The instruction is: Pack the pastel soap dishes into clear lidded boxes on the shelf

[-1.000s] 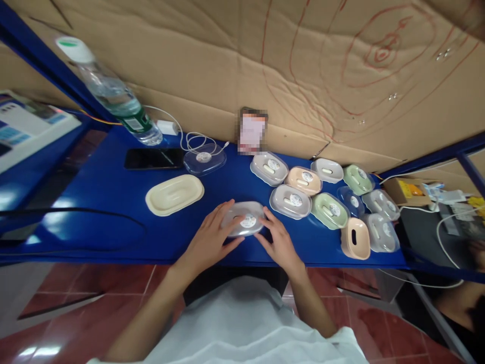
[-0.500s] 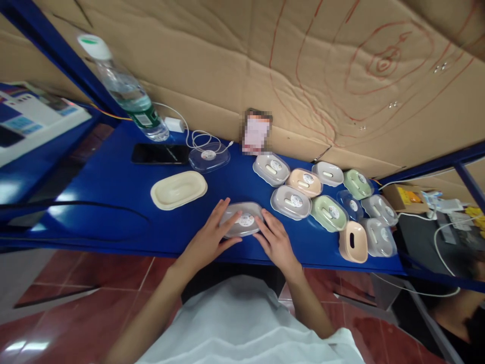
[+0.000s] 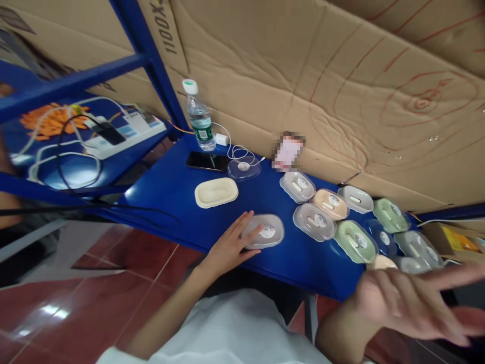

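A grey soap box (image 3: 276, 230) under a clear lid with a round label lies near the table's front edge. My left hand (image 3: 233, 242) is on its left end, thumb along the near side and fingers over the lid and far side. Out to the right, my right hand (image 3: 405, 298) is raised with fingers stretched apart, slightly blurred and holding nothing visible. It partly covers a peach box (image 3: 382, 263) at the table's right end. A cream oval tray (image 3: 215, 193) lies behind my left hand, and a loose clear lid (image 3: 239, 174) is beyond it.
Several lidded soap boxes, among them a green one (image 3: 356, 241) and a grey one (image 3: 314, 221), crowd the right side. At the back stand a water bottle (image 3: 202, 126), a black phone (image 3: 206, 161) and a white cable (image 3: 242, 151). A cardboard wall (image 3: 257, 76) rises behind.
My right hand has left the soap box and swung right, up over the table's right end. My left hand remains on the box. The view has turned, showing more of the left side.
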The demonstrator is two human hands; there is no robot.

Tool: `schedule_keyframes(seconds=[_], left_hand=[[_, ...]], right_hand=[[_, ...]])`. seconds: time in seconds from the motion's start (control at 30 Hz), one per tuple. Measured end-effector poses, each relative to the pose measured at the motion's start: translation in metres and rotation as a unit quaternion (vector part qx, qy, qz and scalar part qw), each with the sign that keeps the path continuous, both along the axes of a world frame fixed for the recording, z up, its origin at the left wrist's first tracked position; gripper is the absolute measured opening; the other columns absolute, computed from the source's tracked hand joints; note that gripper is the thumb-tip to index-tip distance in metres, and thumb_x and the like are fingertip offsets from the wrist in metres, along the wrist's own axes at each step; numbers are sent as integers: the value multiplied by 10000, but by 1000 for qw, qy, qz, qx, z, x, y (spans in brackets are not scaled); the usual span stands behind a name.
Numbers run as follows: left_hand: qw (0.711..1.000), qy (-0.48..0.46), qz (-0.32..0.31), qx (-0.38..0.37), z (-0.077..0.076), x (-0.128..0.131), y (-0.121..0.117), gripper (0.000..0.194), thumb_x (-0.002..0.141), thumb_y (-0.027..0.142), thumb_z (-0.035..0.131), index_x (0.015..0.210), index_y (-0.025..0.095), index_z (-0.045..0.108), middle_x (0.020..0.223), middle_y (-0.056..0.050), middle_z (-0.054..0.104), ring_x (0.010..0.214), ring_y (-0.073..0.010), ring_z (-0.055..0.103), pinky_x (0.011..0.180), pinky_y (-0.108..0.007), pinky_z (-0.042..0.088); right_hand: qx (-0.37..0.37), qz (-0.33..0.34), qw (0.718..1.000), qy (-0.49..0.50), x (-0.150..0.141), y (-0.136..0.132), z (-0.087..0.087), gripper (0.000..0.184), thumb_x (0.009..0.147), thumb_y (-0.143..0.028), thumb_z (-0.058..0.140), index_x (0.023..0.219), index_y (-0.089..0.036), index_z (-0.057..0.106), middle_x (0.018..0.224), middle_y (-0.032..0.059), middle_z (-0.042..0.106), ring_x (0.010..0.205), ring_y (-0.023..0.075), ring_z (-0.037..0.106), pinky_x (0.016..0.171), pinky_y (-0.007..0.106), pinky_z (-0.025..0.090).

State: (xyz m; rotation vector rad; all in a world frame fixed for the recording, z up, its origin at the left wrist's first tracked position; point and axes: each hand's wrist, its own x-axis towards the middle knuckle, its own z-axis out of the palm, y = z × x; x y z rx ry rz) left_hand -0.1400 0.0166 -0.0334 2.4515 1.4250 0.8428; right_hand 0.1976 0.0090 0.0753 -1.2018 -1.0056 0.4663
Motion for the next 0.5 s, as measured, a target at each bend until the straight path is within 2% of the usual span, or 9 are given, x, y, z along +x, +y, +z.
schedule_keyframes(seconds=[0.03,0.1,0.13,0.2,0.27,0.4,0.5], left_hand=[[1000,-10,-2,-4,0,-1,0,797,948,361,795,1647,360,413,1771,-138,320,1609,-365,379,1203,-559,529],[999,-31,-11,-4,-2,-2,-1,791,955,355,788,1647,380,406,1765,-119,341,1613,-351,375,1197,-547,538],[999,-40,-15,-4,-2,-2,-1,782,961,358,781,1646,386,404,1763,-113,348,1616,-346,371,1204,-548,533],[998,-52,-18,-9,-3,-2,-1,752,975,363,763,1640,389,413,1766,-105,343,1624,-342,359,1225,-554,511],[998,-55,-17,-23,-2,-2,0,714,985,362,749,1628,388,438,1768,-96,336,1626,-342,358,1244,-565,488],[995,-66,-31,-66,7,-1,1,600,999,325,724,1567,365,533,1744,-86,373,1613,-328,380,1257,-564,469],[986,-68,-86,-122,18,-4,1,589,976,299,738,1534,378,565,1740,-68,380,1622,-312,363,1269,-545,454]], right_hand=[[-2,43,999,1,-5,4,-6,734,962,-873,128,1634,-627,291,1123,51,826,1021,307,794,704,581,598],[-34,191,977,-88,-27,10,-31,649,1077,-696,318,1668,-441,391,987,84,826,895,294,800,712,526,635],[-53,227,960,-152,-41,11,-46,596,1101,-593,416,1663,-392,422,1048,83,825,942,289,798,787,522,654],[-64,251,927,-272,-66,9,-74,548,1096,-445,547,1633,-359,478,1359,102,753,1232,309,734,1000,541,633],[-78,256,901,-342,-80,3,-91,581,1089,-365,582,1652,-352,442,1633,105,550,1497,325,549,1172,563,541],[-112,277,857,-419,-79,-4,-95,732,1075,-354,618,1718,-389,270,1811,77,216,1658,341,283,1275,602,421],[-112,326,826,-447,-72,0,-92,835,1027,-393,710,1722,-404,247,1833,73,111,1672,354,228,1276,590,420]])
